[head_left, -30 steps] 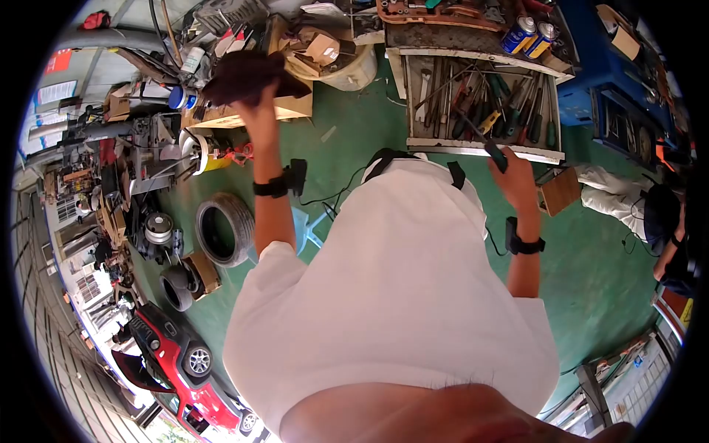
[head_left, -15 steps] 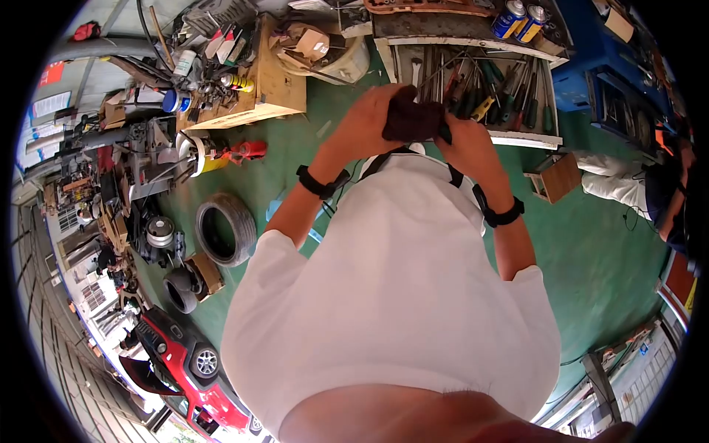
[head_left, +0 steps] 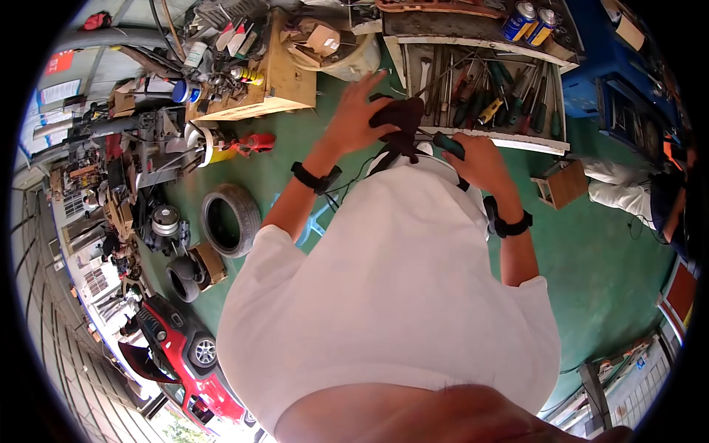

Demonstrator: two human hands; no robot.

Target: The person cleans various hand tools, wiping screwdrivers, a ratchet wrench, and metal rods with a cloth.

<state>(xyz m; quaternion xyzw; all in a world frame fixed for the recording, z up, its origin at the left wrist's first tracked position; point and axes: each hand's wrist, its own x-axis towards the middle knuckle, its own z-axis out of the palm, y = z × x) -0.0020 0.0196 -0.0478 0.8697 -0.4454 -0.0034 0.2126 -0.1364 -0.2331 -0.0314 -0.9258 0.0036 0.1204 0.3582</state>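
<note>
While the right hand grips a green-handled tool, the splayed left hand touches a dark cloth between them.

Cabinet top, upper right: two blue-and-yellow spray cans, standing side by side; orange tool case, lying at upper frame edge. Right of cabinet: blue tool cart. Below cart: small wood-faced box on green floor, near light trousers of another person. Upper left: wooden crate, bearing yellow-labelled can and blue-lidded container. Beside crate: round tub, holding cardboard pieces. Below crate: white-and-yellow bucket, with red tool alongside. Farther down: large tyre; blue stool, partly hidden; metal wheel rim; smaller tyre, beside cardboard box. Lower left: red car.
</note>
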